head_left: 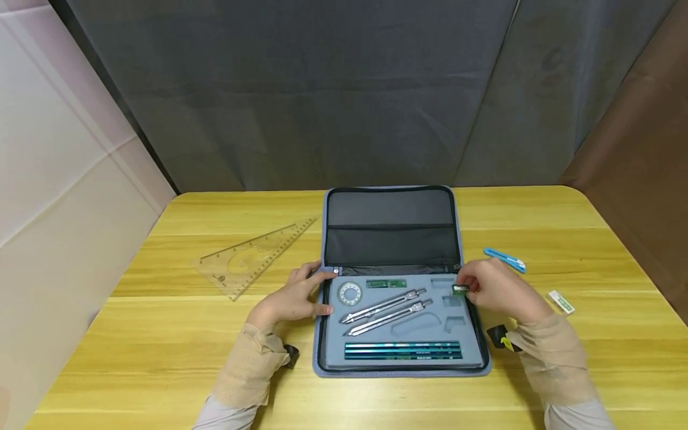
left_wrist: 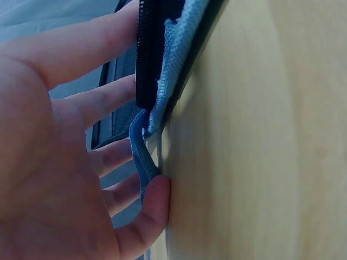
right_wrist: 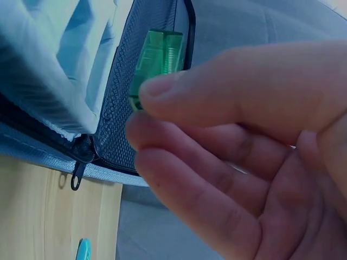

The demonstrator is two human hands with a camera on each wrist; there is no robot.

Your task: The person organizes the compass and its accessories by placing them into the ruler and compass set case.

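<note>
A zip-up drawing set case [head_left: 387, 373] lies unfolded on the table, its grey tray [head_left: 334, 352] facing up. My left hand [head_left: 290, 301] rests at the case's left edge, thumb and fingers spread; in the left wrist view they touch beside the zipper [left_wrist: 145, 59] and a blue fabric loop [left_wrist: 142, 154]. Between thumb and fingertips, my right hand [head_left: 497, 289] pinches a small translucent green plastic block [right_wrist: 158, 57] over the tray's right side. Two silver compasses [head_left: 387, 316], several dark green pencils [head_left: 403, 350], a round white disc [head_left: 350, 293] and green small cases [head_left: 386, 283] sit in the tray.
A clear set square [head_left: 252, 257] lies left of the case. On the right are a blue utility knife [head_left: 504, 260] and a white-and-green eraser [head_left: 561, 302]. The raised lid [head_left: 391, 227] has a dark pocket. A grey curtain [head_left: 322, 101] hangs behind the table.
</note>
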